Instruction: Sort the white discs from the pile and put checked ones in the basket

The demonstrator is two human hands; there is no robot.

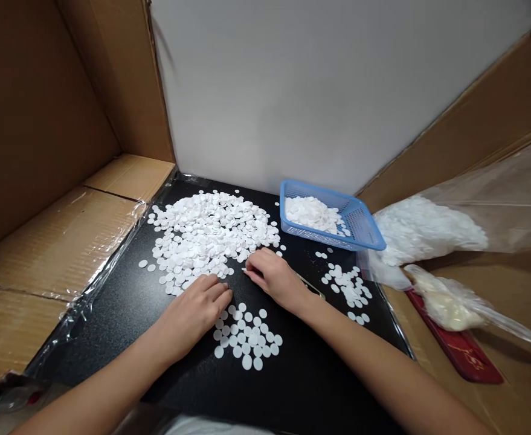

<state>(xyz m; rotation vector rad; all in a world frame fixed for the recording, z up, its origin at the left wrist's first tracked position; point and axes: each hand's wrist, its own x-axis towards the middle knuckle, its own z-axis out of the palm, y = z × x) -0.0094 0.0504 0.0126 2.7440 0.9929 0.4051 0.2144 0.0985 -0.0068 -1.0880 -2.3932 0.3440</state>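
Many thin white round discs (211,226) lie in a wide heap on the black tabletop (115,326). Just past the heap's near right edge is my right hand (276,278), its thumb and fingers closed in a pinch, with the edge of a small white disc (245,270) showing at the tips. My left hand (199,311) rests palm down at the front of the heap, fingers curled together; whatever is under its fingertips is hidden. A smaller spread of discs (247,338) lies flat between my forearms, close to my left fingers.
A blue plastic basket (360,226) partly filled with discs stands at the back right. Loose discs (347,284) and a thin metal tool (313,285) lie right of my right hand. Clear bags (432,232) and a red flat item (460,347) are farther right. Cardboard walls (124,72) flank the table.
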